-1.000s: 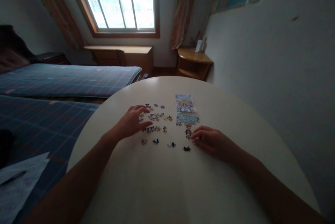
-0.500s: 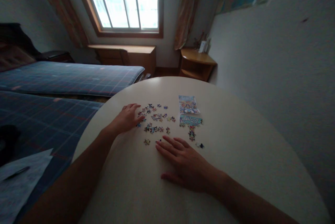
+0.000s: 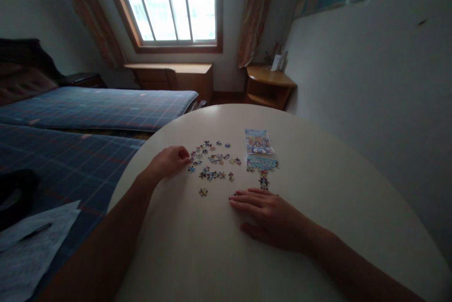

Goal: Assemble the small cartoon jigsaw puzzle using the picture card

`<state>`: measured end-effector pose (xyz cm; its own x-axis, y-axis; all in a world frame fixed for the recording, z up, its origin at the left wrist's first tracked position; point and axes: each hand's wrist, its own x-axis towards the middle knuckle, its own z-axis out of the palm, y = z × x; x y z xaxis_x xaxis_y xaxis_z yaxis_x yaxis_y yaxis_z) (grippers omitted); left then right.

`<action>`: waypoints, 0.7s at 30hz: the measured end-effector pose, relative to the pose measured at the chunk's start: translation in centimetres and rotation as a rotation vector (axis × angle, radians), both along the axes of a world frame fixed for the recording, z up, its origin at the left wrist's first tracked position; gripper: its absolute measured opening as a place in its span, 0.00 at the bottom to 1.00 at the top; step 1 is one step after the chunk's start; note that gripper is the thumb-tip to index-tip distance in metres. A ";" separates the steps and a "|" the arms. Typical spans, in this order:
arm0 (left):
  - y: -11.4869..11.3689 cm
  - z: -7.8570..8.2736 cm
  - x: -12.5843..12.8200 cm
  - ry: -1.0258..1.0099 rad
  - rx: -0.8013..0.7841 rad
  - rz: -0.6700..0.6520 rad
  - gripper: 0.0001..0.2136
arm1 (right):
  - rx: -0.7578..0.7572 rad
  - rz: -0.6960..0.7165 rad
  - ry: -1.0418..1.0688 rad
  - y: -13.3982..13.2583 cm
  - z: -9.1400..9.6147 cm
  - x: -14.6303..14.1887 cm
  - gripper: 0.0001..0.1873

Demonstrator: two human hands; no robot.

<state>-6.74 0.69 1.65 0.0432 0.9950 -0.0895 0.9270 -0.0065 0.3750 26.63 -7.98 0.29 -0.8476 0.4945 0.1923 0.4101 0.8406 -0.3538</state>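
Several small loose jigsaw pieces lie scattered on a round white table. To their right sits a partly joined strip of puzzle below a small reference picture. My left hand rests at the left edge of the scatter, fingers curled in a pinch by the nearest pieces; what it holds is too small to see. My right hand lies flat on the table, fingers stretched toward the pieces, just below the joined strip. A single piece lies apart between the hands.
Beds with blue checked covers stand left of the table. Papers with a pen lie at lower left. A wooden desk sits under the window; a corner shelf and a wall are at the right.
My right hand slid left from the joined strip, then back right a little, flattening on the table. My left hand drew back to the left edge of the pieces and curled its fingers.
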 end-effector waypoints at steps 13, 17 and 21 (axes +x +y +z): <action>-1.0 0.4 0.6 0.038 -0.113 -0.077 0.11 | 0.008 0.024 -0.002 0.0 0.2 0.0 0.24; -1.3 0.5 1.0 0.063 -0.112 -0.092 0.08 | 0.006 0.024 0.036 0.0 0.0 0.1 0.24; -1.4 0.3 1.1 0.070 -0.092 -0.109 0.07 | 0.012 0.022 0.045 0.0 -0.1 0.1 0.24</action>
<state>-5.66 -0.71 2.00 0.1412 0.9723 -0.1863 0.9467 -0.0775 0.3127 26.70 -7.99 0.20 -0.8487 0.4732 0.2362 0.3756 0.8537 -0.3608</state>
